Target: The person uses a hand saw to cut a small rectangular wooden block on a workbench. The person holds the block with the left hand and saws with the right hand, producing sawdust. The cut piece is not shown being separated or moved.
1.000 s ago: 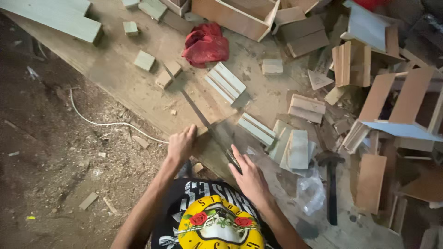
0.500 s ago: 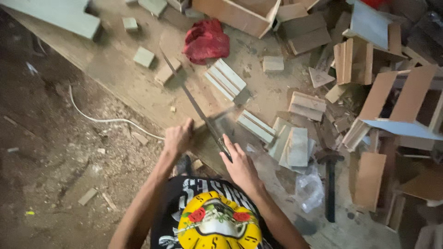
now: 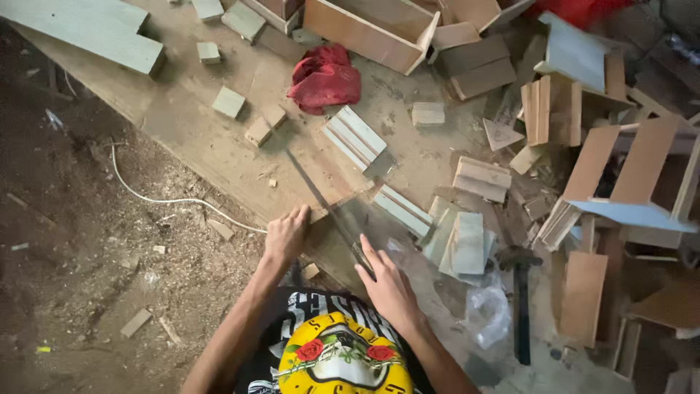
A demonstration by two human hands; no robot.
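Low in the frame, the left hand [image 3: 286, 235] presses flat on the edge of a dusty wooden board [image 3: 219, 146]. The right hand [image 3: 386, 281] grips a handsaw [image 3: 324, 204], fingers wrapped on its handle, blade running toward the upper left. Mid-frame lie stacked pale wood slats [image 3: 355, 137]; further up, a crumpled red cloth [image 3: 324, 76]. At the top, an open plywood box [image 3: 372, 29], seemingly bare inside.

- My saw [image 3: 321, 201] has a thin, dull metal blade.
- The tabletop [image 3: 211, 138] is rough, dusty wood.
- The red rag [image 3: 324, 76] is soft cloth.
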